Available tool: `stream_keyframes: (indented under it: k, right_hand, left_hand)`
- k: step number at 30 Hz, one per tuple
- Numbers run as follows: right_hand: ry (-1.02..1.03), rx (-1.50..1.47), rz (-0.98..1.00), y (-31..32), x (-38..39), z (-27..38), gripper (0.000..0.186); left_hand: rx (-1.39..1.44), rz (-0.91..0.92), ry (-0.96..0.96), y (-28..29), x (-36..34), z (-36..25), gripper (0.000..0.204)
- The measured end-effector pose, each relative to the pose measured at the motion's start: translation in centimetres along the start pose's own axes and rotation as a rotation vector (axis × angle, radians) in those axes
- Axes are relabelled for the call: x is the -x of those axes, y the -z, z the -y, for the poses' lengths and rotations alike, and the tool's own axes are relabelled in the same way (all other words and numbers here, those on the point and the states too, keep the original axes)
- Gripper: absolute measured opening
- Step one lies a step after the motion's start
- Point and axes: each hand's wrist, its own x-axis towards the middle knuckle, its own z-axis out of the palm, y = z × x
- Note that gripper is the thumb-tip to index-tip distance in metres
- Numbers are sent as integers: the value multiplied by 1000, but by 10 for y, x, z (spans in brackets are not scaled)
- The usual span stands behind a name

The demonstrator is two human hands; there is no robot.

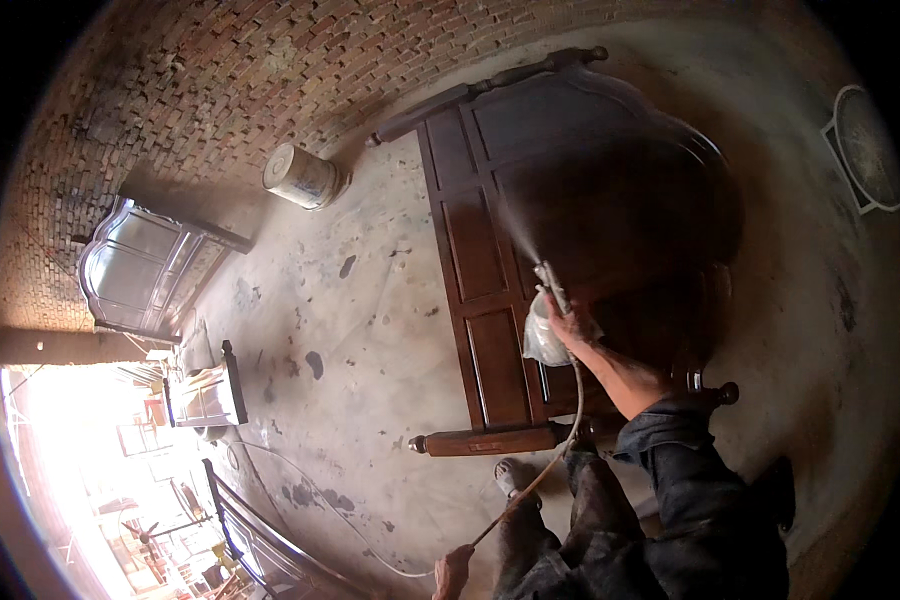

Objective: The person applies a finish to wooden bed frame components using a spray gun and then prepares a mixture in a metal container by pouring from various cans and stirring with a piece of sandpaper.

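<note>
My right hand (570, 325) is closed around a paint spray gun (550, 282), whose pale cup (543, 335) looks wrapped in plastic. A fan of mist leaves the nozzle toward a dark brown wooden headboard (500, 375) with inset panels and turned posts, lying in front of me. The gun is held above its surface, apart from it. Low in the picture, my left hand (452, 572) grips the thin air hose (525, 490), which loops up to the gun and trails off across the floor to the left.
A whitish bucket (300, 177) stands by the brick wall (220, 80). Another dark headboard (140, 255) leans farther left, with a smaller post-ended piece (206, 396) near the bright doorway (80, 470). A round fan-like object (867, 148) is at the far right. Dark stains mark the concrete floor (360, 330).
</note>
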Motion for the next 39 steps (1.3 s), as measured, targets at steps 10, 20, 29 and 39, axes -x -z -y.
stream_keyframes:
  k: [10,20,29,39]
  right_hand:
    - [128,66,-57,36,-40,22,41]
    - [65,218,-439,233,-150,-112,43]
    - [113,-33,-319,214,-172,-87,40]
    - [159,66,-66,-18,-92,-40,43]
  left_hand:
    - [-30,8,-149,-14,-55,3,22]
    - [-2,55,-376,-6,-152,-98,27]
    - [127,25,-247,5,-153,-103,26]
    - [67,46,45,-1,-45,-37,24]
